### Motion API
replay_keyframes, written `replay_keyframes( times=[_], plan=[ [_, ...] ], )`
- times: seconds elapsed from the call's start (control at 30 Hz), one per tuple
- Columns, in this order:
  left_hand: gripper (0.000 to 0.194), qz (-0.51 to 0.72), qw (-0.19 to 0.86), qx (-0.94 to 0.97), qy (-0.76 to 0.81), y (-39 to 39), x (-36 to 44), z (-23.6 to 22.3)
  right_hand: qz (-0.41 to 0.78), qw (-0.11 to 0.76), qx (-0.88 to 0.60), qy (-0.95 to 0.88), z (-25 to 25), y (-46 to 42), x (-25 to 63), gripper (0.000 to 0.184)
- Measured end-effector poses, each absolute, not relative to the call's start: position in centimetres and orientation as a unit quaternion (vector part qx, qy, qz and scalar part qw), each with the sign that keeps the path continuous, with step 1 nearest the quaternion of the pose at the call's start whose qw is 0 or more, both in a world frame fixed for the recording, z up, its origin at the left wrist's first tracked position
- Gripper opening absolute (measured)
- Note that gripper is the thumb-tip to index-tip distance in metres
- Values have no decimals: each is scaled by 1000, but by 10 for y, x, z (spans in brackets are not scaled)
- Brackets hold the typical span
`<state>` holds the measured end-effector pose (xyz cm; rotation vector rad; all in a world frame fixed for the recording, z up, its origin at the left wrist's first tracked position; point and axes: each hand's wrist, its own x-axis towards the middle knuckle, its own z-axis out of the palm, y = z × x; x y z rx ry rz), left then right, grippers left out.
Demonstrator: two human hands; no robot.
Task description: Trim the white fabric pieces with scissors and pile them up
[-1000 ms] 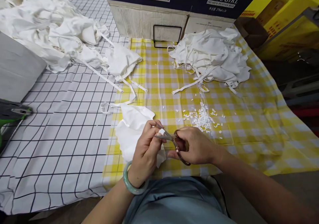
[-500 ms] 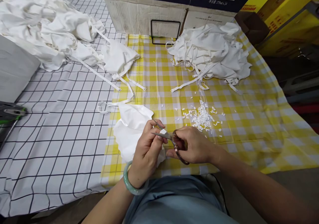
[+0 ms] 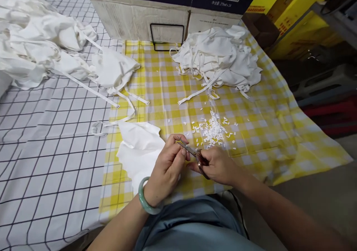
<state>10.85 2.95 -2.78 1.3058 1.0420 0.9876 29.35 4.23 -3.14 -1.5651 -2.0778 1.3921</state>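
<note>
My right hand (image 3: 216, 165) is closed on the handles of a small pair of scissors (image 3: 191, 150). The blades look closed together and lie against the fingers of my left hand (image 3: 171, 161). That hand is pinched on a white garment (image 3: 139, 145) with straps, which spreads out to its left over the table. The exact bit of cloth between the fingertips is mostly hidden. A scatter of small white snippets (image 3: 214, 130) lies just beyond my right hand.
One heap of white garments (image 3: 220, 55) sits at the right back, another heap (image 3: 36, 39) at the left. Behind stand a beer carton (image 3: 139, 16) and a black wire frame (image 3: 167, 39). Yellow checked cloth (image 3: 164, 83) covers the table, beside white grid-patterned cloth (image 3: 55, 132).
The scissor blades were apart around a small white piece and are now closed, with that piece no longer visible. The view has shifted, so the table's things appear further left.
</note>
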Motion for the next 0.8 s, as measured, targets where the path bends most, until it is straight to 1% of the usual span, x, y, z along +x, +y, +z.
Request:
replay_keyframes(
  times=[0.1, 0.17, 0.27, 0.33, 0.4, 0.5, 0.57, 0.8],
  plan=[
    [32, 389, 583, 571, 427, 37, 115, -28, 491, 116, -581, -638, -37, 36, 310, 50],
    [33, 379, 590, 569, 428, 39, 116, -29, 510, 150, -607, -591, -37, 34, 318, 47],
    [33, 381, 593, 559, 436, 37, 113, -29, 535, 215, -588, -568, -31, 36, 319, 43],
    [33, 391, 588, 554, 441, 33, 109, -27, 543, 231, -553, -588, -24, 37, 312, 42],
    [33, 408, 579, 547, 446, 27, 104, -25, 532, 203, -534, -625, -16, 36, 300, 42],
    [32, 440, 563, 537, 449, 17, 98, -21, 481, 129, -532, -685, -10, 33, 284, 42],
    [32, 455, 552, 537, 448, 13, 95, -19, 445, 101, -537, -710, -8, 32, 278, 43],
    [29, 459, 541, 555, 434, 13, 96, -18, 392, 73, -530, -749, -6, 35, 276, 44]
  ],
)
